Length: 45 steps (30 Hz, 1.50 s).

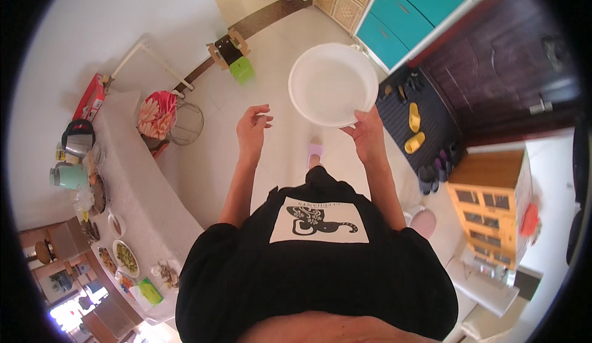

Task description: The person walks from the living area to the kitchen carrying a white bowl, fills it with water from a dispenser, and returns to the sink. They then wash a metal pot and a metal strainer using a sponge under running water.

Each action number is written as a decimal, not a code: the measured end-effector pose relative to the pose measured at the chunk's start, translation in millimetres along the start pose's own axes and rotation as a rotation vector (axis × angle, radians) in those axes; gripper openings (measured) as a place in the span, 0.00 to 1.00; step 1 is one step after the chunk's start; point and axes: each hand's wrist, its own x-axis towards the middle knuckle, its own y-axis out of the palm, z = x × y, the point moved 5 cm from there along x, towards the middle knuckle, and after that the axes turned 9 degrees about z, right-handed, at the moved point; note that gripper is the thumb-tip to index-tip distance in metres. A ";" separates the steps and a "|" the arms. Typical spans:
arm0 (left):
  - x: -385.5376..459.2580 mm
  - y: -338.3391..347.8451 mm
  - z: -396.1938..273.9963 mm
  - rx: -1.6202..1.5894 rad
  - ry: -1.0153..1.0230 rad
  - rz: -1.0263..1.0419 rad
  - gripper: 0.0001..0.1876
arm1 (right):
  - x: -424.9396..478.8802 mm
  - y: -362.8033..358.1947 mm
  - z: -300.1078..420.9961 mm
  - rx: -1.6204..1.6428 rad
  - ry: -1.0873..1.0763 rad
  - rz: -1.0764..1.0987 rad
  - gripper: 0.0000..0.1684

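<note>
A round white plastic basin (333, 85) is in my right hand (368, 132), whose thumb lies over the near rim at the lower right while the fingers are beneath it. The inside of the basin faces up and shows nothing in it. My left hand (253, 123) hangs to the left of the basin, apart from it, with loosely curled fingers and nothing in them. Below the basin a foot in a pink slipper (315, 149) stands on the tiled floor.
Along the left runs a cloth-covered table (138, 176) with dishes of food, a kettle (78, 138) and a red box (90, 97). A green object (242, 70) and cardboard stand ahead on the floor. At right are a teal cabinet (393, 26), a dark mat with shoes, yellow slippers (414, 143) and a wooden cabinet (485, 172).
</note>
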 end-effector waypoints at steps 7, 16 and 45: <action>145.2 -11.3 7.3 -0.074 -0.113 -0.213 0.12 | 227.3 -22.0 31.8 0.011 0.114 0.131 0.35; 372.1 -84.4 18.3 -0.016 -0.220 -0.421 0.11 | 532.7 1.8 10.8 0.223 0.243 0.249 0.35; 1178.8 -340.5 -121.5 -0.227 -0.065 -0.734 0.10 | 1430.2 297.8 -24.5 0.294 0.540 0.545 0.34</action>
